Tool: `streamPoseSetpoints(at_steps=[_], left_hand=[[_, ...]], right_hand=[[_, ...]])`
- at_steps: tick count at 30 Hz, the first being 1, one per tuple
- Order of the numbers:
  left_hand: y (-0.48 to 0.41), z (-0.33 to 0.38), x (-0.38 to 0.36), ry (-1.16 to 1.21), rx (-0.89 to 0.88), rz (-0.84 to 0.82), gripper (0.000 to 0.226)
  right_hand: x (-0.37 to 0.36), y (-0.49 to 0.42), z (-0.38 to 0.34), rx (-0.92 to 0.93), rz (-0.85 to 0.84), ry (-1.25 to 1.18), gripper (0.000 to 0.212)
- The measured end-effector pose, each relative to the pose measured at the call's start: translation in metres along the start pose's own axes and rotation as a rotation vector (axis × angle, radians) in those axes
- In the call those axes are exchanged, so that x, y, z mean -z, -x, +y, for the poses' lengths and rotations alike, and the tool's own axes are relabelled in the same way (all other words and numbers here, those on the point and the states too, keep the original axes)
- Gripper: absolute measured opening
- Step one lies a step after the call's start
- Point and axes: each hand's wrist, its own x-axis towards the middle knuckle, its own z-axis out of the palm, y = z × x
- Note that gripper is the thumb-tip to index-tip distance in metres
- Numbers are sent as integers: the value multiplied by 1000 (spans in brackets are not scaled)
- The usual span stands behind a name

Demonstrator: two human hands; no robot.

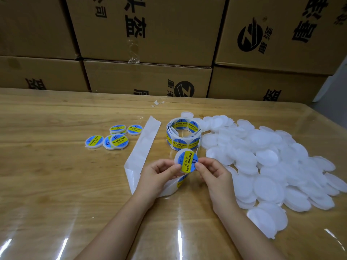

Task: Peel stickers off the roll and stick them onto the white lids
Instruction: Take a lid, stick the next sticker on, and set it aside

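Left hand (161,174) and right hand (213,174) pinch the white lid (177,156), probably light and stiff, by opposite edges.

Light was soft, even and moderately bright, from overhead. The stickered lid (185,161) pinched between the left hand (159,173) and right hand (212,171) was sharp, its print legible. Nearer the viewer than the grip, white glare streaks crossed the glossy table (56,184). Right of the grip, the pile of white lids (272,166) looked washed out. Beyond the grip, wide-angle distortion tilted the cardboard boxes (150,30); shadows were faint.
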Motion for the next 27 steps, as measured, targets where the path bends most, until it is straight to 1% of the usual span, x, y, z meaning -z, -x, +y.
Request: streamPoseSetpoints(at_steps=[9, 19, 27], left_hand=[[1, 1, -2, -11, 9, 11, 20], [2, 1, -1, -31, 6, 11, 18], [2, 2, -1, -64, 8, 6, 23]], right_hand=[[0, 0, 1, -7, -7, 23, 15], [0, -1, 2, -9, 6, 37, 14], [0, 0, 4, -11, 7, 44, 14]])
